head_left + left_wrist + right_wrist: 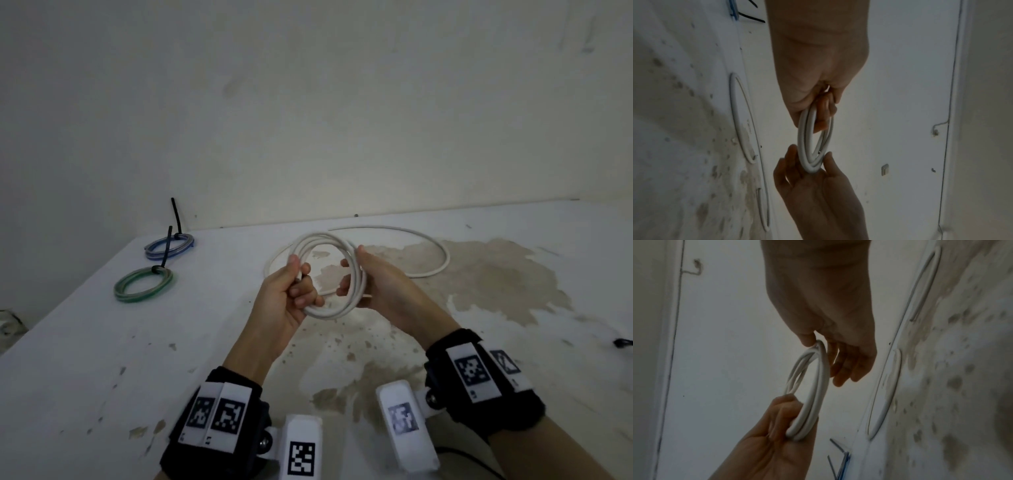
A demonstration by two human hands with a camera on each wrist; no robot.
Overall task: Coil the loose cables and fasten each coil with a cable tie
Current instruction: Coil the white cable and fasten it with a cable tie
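Note:
Above the table, both hands hold up a white cable coil (330, 274) of several loops. My left hand (297, 286) grips its left side with curled fingers, as the right wrist view also shows on the coil (812, 386). My right hand (358, 274) pinches the right side between thumb and fingers; the left wrist view shows the thumb and fingers either side of the coil (813, 138). The cable's loose tail (442, 255) runs from the coil in a wide arc over the table, ending at the back (331, 229).
A blue coil (169, 246) and a green coil (143, 285), each with a black cable tie standing up from it, lie at the table's back left. The white table (102, 359) is stained brown. A small black object (621, 342) sits at the right edge.

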